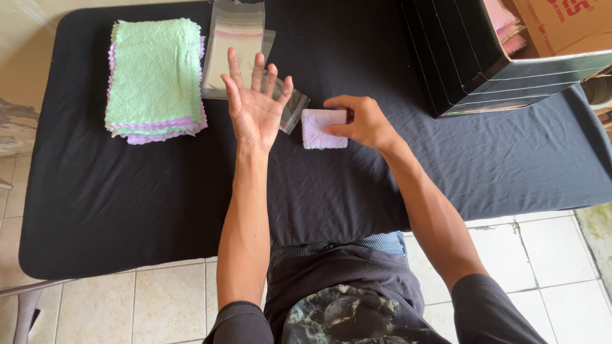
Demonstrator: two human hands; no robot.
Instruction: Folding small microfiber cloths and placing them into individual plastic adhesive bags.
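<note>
Black-covered table [127, 210]. Stack of green and lilac cloths [155, 76] at far left. Black box [465, 57], open side facing right, at far right; cardboard carton [561, 25] behind it. Tiled floor [542, 248] below.

A table [127, 210] covered with a black cloth fills most of the view. Below it the floor [548, 248] is laid with pale, off-white square tiles with dark grout lines, slightly stained at the right edge. A grey metal table leg [25, 306] shows at the lower left. Beyond the table's top left corner runs a cream wall [25, 38]. Soft daylight falls evenly, with faint shadows.
</note>
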